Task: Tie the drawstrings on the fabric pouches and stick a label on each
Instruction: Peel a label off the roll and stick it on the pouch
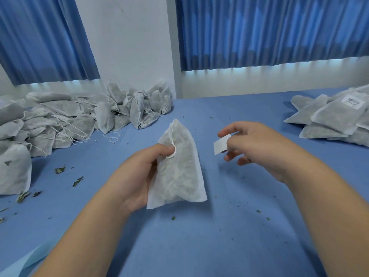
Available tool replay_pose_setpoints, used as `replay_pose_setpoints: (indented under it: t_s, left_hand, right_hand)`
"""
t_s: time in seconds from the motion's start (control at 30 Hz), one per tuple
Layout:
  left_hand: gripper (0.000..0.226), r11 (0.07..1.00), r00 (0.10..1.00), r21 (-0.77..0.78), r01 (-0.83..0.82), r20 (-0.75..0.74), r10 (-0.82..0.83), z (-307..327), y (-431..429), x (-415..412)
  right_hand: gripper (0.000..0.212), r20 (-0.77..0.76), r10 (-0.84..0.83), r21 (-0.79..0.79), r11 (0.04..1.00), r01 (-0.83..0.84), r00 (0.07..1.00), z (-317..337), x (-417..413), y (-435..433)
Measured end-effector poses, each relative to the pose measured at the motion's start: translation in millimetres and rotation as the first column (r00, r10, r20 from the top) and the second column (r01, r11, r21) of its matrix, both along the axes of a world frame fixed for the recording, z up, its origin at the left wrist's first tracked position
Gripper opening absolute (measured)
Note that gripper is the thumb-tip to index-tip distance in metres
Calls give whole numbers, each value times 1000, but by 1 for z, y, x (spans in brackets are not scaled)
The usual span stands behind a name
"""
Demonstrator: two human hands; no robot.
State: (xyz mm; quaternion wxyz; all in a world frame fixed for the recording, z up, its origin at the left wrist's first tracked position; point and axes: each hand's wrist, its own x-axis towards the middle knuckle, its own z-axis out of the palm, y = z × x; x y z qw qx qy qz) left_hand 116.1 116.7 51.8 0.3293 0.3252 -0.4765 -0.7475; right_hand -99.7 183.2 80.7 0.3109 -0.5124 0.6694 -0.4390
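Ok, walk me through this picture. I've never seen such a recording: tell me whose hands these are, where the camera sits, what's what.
No machine here: a person works bare-handed, and the one camera sits on their head, looking down. The left hand grips a filled white pouch near its drawstring. The right hand pinches a small white label, not yet stuck on. On the blue table, a heap of pouches with loose strings lies at the left and a flatter stack at the right, one bearing a printed label. Leaf crumbs are scattered about.
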Motion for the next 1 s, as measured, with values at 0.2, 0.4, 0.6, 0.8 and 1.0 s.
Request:
replay_pose_setpoints:
  t_s: [0.2,0.4,0.6,0.8,1.0]
  left_hand:
    - [36,998,993,16,-60,-97,61,13,-6,-18]
    - [16,982,959,-15,-187,-218,179,23,-18,-34]
    - [15,986,979,-33,-161,-135,155,17,-15,-79]
    - [16,980,989,-192,-47,128,72,-20,1,-112]
    - [18,943,972,-326,67,235,12,-30,11,-113]
  right_hand:
    - [27,134,-97,-138,984,116,986,5,-7,0]
    - [31,280,5,-291,953,80,960,7,-10,1]
    - [35,422,15,-431,883,186,906,11,-16,1]
    - [35,477,70,-502,840,206,876,14,-21,6]
    - [30,309,126,-355,935,-8,943,7,-14,1]
